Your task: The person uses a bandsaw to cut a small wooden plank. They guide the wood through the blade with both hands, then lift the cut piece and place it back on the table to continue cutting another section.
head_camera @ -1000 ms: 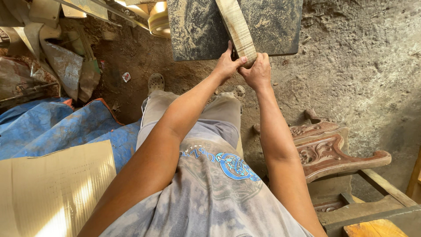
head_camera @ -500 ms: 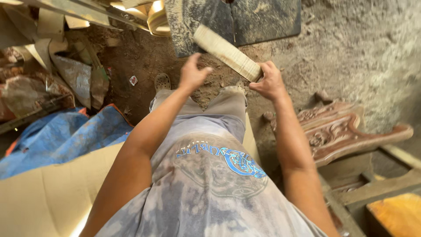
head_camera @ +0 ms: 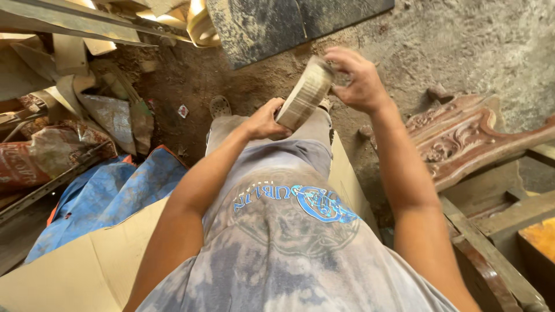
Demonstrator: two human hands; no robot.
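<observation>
Head view, listed left to right from the pale wood piece [head_camera: 304, 95] as landmark. Far left of it: crumpled bags and scrap strips [head_camera: 63, 124] heaped against the edge of the dirt floor. Lower left: blue tarp [head_camera: 110, 193], its orange hem lapping onto flat cardboard [head_camera: 87, 271]. Just left, touching: left hand [head_camera: 265, 120], fingers closed around the piece's lower end. Landmark itself: short curved block, tilted, held in the air above the knees. Above it: dark slab [head_camera: 272, 26] leaning on the wall, bare dirt between. Just right, touching: right hand [head_camera: 359, 81], clasping the upper end. Right, well apart: carved reddish furniture part [head_camera: 462, 144] lying on the ground. Far lower right: wooden frame [head_camera: 491, 231]; contents cannot be told.
</observation>
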